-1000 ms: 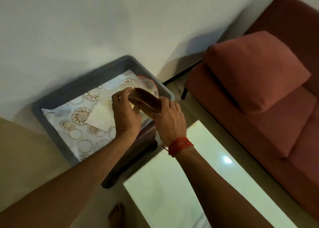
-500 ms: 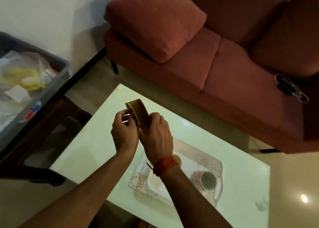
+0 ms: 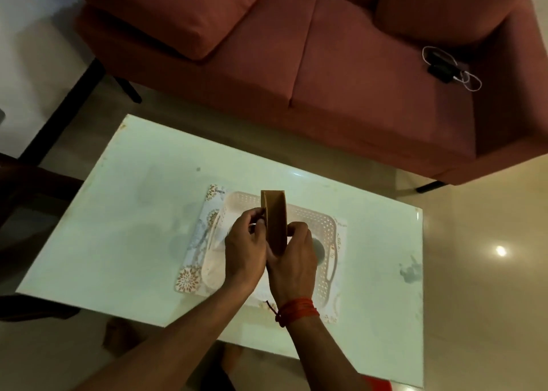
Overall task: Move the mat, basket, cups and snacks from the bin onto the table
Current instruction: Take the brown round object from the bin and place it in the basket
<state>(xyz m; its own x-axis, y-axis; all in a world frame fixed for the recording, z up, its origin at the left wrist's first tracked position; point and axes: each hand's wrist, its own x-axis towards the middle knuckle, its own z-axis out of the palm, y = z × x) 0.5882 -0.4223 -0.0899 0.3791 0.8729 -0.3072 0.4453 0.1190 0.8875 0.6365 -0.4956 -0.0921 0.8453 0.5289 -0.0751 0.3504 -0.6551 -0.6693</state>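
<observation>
Both my hands hold a flat brown snack packet (image 3: 275, 221) upright above the white lattice basket (image 3: 321, 223). My left hand (image 3: 244, 245) grips its left side and my right hand (image 3: 292, 257), with a red thread at the wrist, grips its right side. The basket sits on a floral-patterned mat (image 3: 189, 278) on the pale glass table (image 3: 118, 227). A cup (image 3: 318, 250) shows partly inside the basket, behind my right hand. The bin is out of view.
A red sofa (image 3: 341, 79) with cushions runs along the far side of the table. A dark charger with a white cable (image 3: 444, 67) lies on its right seat. A dark wooden stand (image 3: 17, 183) sits at the left edge.
My hands carried the brown packet from over the grey bin rightward to above the basket on the table. The view swung with them, so the bin has left the frame.
</observation>
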